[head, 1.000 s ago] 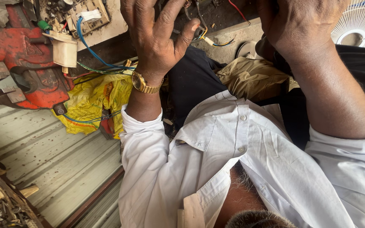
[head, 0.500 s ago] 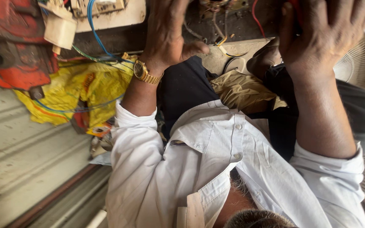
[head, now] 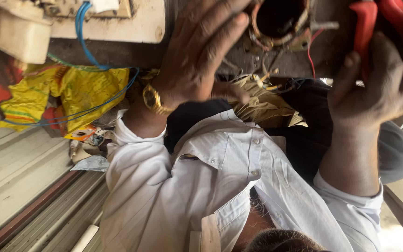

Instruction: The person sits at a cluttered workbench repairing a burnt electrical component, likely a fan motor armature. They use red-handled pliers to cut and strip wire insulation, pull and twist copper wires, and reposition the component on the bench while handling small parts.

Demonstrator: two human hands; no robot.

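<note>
Head cam vs 0.5 s ago: view is sitting closer in, both hands now larger in frame, fan at right gone from view. Left hand (head: 197, 56) is resting fingers spread on the motor housing (head: 281, 23), thumb tucked under, not gripping anything. Housing is at top centre, round dark bore w/ rusty rim and coppery windings, thin red wire (head: 309, 51) trailing off it. Right hand (head: 378, 79) is closing round red-handled pliers (head: 367, 28) at top right, fingers wrapped on the grips; tool tip out of frame. Gold watch (head: 154, 100) on left wrist, white shirt sleeves (head: 164, 186) both arms. Surface: grimy bench w/ pale wooden board (head: 117, 23), blue cable (head: 82, 32) looping down over crumpled yellow bag (head: 71, 93). Corrugated grey metal sheet (head: 19, 177) at lower left
</note>
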